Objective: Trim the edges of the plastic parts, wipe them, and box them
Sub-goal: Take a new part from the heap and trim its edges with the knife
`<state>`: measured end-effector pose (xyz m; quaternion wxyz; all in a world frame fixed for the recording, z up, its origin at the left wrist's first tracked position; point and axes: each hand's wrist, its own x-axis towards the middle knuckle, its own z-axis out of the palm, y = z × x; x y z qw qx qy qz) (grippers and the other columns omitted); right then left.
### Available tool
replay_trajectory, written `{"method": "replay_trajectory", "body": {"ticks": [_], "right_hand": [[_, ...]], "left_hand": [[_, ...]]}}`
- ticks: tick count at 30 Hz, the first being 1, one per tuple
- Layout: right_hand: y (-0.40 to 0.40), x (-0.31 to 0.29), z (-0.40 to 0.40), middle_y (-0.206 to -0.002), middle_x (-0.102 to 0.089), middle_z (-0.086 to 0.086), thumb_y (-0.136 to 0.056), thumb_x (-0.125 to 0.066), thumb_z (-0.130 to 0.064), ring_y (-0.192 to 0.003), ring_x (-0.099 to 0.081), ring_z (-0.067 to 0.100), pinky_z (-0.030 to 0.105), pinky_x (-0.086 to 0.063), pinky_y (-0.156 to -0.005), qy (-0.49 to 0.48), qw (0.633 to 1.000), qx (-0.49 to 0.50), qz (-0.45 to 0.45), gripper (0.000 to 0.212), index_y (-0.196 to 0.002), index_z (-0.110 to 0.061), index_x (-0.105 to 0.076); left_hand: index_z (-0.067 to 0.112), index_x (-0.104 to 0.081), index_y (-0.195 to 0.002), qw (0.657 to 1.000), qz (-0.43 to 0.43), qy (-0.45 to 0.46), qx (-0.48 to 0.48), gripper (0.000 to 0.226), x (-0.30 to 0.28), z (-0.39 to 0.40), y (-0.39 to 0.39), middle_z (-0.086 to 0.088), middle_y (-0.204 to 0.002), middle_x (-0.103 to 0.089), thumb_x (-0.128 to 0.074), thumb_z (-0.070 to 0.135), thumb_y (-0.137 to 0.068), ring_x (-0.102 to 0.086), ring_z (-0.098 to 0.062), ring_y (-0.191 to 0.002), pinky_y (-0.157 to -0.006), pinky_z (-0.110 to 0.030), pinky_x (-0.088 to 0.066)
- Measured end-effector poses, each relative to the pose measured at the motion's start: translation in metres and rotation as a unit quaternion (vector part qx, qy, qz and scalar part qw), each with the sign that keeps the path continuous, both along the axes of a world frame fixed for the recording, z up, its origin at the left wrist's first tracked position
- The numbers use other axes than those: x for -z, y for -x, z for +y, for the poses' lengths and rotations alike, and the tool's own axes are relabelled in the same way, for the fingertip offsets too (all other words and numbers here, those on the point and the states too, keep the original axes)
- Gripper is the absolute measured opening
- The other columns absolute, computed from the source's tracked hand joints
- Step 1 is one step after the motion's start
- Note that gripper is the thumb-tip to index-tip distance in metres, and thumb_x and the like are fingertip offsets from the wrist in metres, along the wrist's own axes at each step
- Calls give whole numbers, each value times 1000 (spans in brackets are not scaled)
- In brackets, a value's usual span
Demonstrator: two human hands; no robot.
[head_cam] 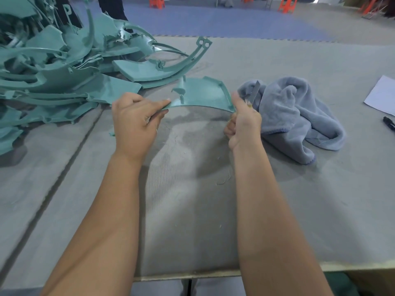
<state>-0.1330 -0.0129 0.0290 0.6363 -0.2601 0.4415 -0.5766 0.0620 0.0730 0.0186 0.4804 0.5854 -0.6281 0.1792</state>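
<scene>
A curved teal plastic part [202, 94] is held above the grey table [192, 199]. My left hand [134, 122] pinches its left end between thumb and fingers. My right hand [243, 122] grips a small knife [255, 91] whose metal blade sticks up past the part's right end, with the thumb against that end. A rumpled blue-grey cloth [297, 116] lies just right of my right hand.
A large heap of teal plastic parts [64, 67] fills the table's left and far left. A white sheet of paper [382, 95] and a black pen [389, 122] lie at the right edge. Thin shavings dot the table in front of me. Orange stools stand on the floor beyond.
</scene>
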Motion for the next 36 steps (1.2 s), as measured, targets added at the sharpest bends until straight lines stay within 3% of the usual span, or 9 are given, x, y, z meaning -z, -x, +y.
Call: {"method": "replay_trajectory", "body": {"ticks": [5,8,11,13,18,21,25,31,36], "right_hand": [[2,0,2,-39,-26,-9,-90,-61,-14,-31,-18,7,14,-15,-37,-10,999,-26,22,25,-73,-20,-43],[-4,-3,3,-36,-28,-9,-95,-49,-9,-30,-18,6,15,-15,-36,-15,999,-16,-47,29,-70,-19,-38],[-19,-3,7,-41,-36,-6,-101,-42,-15,-31,-24,5,15,-19,-34,-18,993,12,-115,22,-78,-17,-42],[-31,-2,10,-51,-38,-1,-102,-40,-18,-34,-26,7,16,-22,-36,-27,991,5,-134,17,-86,-16,-43],[-56,3,24,-64,-45,1,-102,-41,-20,-40,-36,6,18,-28,-36,14,999,-42,-18,17,-86,-18,-44],[-56,4,27,-65,-48,-3,-100,-47,-33,-37,-40,0,14,-29,-34,47,995,-78,45,21,-96,-14,-52],[-51,3,29,-46,-43,-11,-97,-30,-61,-29,-35,0,13,-26,-30,47,995,-87,-21,61,-120,-9,-50],[-37,9,25,-62,-40,-4,-99,-45,-35,-50,-33,9,23,-28,-49,92,983,-20,155,30,-74,-19,-46],[-41,14,31,-54,-47,-9,-98,-53,-26,-46,-38,5,21,-32,-49,174,960,-73,207,32,-67,-20,-46]], "left_hand": [[27,-75,-105,999,-35,17,-5,19,-3,2,-1,20,-80,-63,-65,34,-91,-53,-23,-94,-87,-25,-19],[25,-75,-106,998,-16,18,-52,21,1,-2,4,9,-100,-70,-64,33,-91,-54,-27,-100,-88,-29,-24],[19,-67,-116,988,74,-10,-132,30,3,-6,16,-7,-121,-56,-64,26,-87,-47,-29,-109,-97,-32,-35],[14,-65,-115,981,171,-56,-75,28,3,-8,24,-5,-114,-56,-58,27,-91,-52,-17,-103,-95,-33,-43],[16,-64,-109,852,452,-178,195,28,3,-16,60,1,-104,-70,-47,36,-99,-65,-11,-99,-89,-25,-51],[17,-60,-103,821,516,-156,188,13,1,-30,67,-4,-101,-70,-48,19,-101,-68,-15,-85,-78,-34,-55],[5,-54,-111,773,595,-167,145,21,2,-44,64,-25,-106,-65,-38,11,-98,-66,-31,-79,-68,-40,-56],[13,-51,-118,756,604,-186,170,20,2,-45,58,-9,-86,-67,-39,11,-103,-58,-10,-45,-42,-19,-43],[15,-56,-117,709,651,-171,211,20,3,-42,48,-9,-103,-69,-46,9,-101,-68,-20,-71,-60,-30,-57]]}}
